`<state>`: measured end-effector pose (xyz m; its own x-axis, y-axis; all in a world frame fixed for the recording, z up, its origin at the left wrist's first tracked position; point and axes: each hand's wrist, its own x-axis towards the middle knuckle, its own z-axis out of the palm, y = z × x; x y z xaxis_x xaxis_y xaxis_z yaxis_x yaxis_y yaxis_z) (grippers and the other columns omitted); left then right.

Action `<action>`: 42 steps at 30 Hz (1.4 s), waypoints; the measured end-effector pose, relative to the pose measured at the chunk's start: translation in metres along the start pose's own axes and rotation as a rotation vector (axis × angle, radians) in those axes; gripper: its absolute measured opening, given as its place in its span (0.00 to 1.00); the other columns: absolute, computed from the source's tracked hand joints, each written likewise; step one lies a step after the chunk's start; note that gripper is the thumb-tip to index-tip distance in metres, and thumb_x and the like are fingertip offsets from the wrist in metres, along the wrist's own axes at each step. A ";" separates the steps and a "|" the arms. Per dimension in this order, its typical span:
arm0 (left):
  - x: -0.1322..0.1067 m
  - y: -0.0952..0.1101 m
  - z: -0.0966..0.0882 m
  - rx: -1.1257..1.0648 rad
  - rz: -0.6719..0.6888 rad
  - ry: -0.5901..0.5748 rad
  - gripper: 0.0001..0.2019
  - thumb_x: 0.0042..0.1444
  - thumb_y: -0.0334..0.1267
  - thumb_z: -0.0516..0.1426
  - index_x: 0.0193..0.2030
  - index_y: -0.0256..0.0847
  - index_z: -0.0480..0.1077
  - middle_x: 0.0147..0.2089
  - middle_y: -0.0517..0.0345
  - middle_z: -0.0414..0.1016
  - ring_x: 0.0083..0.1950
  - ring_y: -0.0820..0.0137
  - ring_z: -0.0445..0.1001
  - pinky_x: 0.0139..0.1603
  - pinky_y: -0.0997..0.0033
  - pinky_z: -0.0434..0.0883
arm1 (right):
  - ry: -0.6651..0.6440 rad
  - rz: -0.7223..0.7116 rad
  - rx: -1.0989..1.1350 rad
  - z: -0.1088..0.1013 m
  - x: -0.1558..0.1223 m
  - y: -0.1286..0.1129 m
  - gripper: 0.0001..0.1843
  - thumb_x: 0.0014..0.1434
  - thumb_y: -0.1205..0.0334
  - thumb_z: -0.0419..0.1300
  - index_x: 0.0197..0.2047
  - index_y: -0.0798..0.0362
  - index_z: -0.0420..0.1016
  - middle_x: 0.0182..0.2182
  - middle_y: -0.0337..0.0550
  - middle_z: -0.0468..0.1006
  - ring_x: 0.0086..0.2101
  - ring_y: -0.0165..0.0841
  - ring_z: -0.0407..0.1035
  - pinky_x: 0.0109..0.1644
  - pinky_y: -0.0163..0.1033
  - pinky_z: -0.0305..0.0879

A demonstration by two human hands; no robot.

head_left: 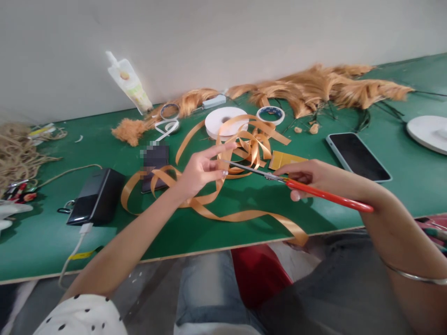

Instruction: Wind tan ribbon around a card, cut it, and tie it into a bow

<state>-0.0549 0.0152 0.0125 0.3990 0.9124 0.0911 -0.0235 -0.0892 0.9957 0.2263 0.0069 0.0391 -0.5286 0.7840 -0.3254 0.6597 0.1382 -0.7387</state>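
Observation:
My right hand (316, 177) is closed around the orange-red handles of a pair of scissors (328, 196), whose metal blades point left. The blade tips reach the fingers of my left hand (200, 170). That hand has its index finger stretched out and its thumb below, with a strip of orange satin ribbon (240, 216) passing at the fingertips; the exact grip is partly hidden. More of the ribbon lies in loose loops behind and under both hands, and one end hangs at the table's front edge. Beside the loops sits a white ribbon spool (226, 122).
On the green table (349, 209) lie a phone (359, 156), a yellow card (287, 160), a tape roll (270, 115) and a black power bank (96, 195) with a cable. Tan fibre bunches (307, 90) line the wall. A white pouch (129, 83) leans there.

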 end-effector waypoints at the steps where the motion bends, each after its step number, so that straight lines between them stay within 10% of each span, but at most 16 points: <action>1: 0.000 -0.001 0.000 -0.002 -0.003 0.002 0.28 0.45 0.27 0.61 0.56 0.44 0.68 0.57 0.51 0.68 0.28 0.80 0.67 0.26 0.77 0.70 | -0.026 0.015 -0.012 0.000 0.000 0.000 0.29 0.47 0.49 0.64 0.53 0.46 0.70 0.27 0.36 0.65 0.27 0.28 0.57 0.29 0.34 0.53; 13: 0.001 -0.004 -0.001 0.001 0.002 -0.013 0.27 0.45 0.28 0.61 0.55 0.44 0.69 0.47 0.53 0.74 0.26 0.80 0.65 0.27 0.76 0.69 | -0.079 0.063 -0.027 0.000 0.000 -0.005 0.31 0.49 0.49 0.61 0.55 0.50 0.69 0.26 0.36 0.66 0.25 0.28 0.55 0.27 0.34 0.50; 23: 0.002 -0.004 -0.001 0.003 0.020 -0.024 0.26 0.46 0.28 0.61 0.54 0.46 0.70 0.64 0.52 0.62 0.29 0.81 0.68 0.28 0.75 0.70 | -0.099 0.071 -0.002 -0.001 0.000 -0.007 0.30 0.49 0.50 0.62 0.55 0.50 0.69 0.26 0.37 0.66 0.26 0.27 0.54 0.28 0.34 0.52; 42: 0.000 -0.001 0.000 -0.008 0.008 -0.004 0.27 0.45 0.28 0.61 0.54 0.46 0.70 0.62 0.52 0.64 0.27 0.82 0.66 0.24 0.78 0.70 | -0.036 0.045 -0.081 0.000 0.001 -0.006 0.30 0.46 0.47 0.62 0.54 0.44 0.71 0.26 0.35 0.66 0.24 0.27 0.55 0.27 0.34 0.52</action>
<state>-0.0553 0.0151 0.0115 0.4024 0.9101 0.0993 -0.0345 -0.0933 0.9950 0.2218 0.0063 0.0435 -0.5154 0.7687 -0.3788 0.7235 0.1533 -0.6731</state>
